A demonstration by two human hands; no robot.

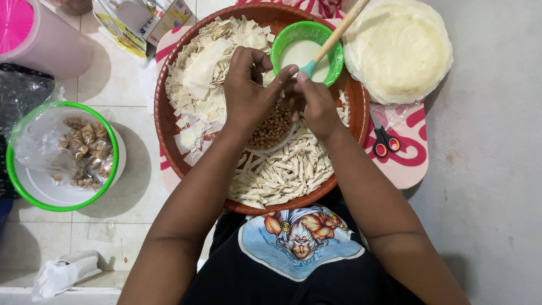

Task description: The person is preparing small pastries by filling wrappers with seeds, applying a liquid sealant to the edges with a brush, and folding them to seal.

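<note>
Both hands over brown tray (169, 135): left hand (248, 93) and right hand (316, 104) fingertips pinched together on something tiny, hidden, above peanut bowl (271, 131). Green paste bowl (282, 42) just beyond. Yellow-white packages (141, 22) far left.

Both hands (279, 96) together, fingertips pinched, forearms converging.

The round brown plastic tray (169, 135) is crowded: cut white wrapper squares (203, 73) at its left, rolled pastry sticks (288, 169) at the near side, a small bowl of peanuts (272, 131) in the middle, a green bowl of white paste (306, 52) at the far rim. Bare grey floor (491, 169) lies open to the right, past the stack of round wrappers (398, 48) and red-handled scissors (385, 140). Left, a green-rimmed white basin (34, 189) blocks the tiled floor (121, 79).
</note>
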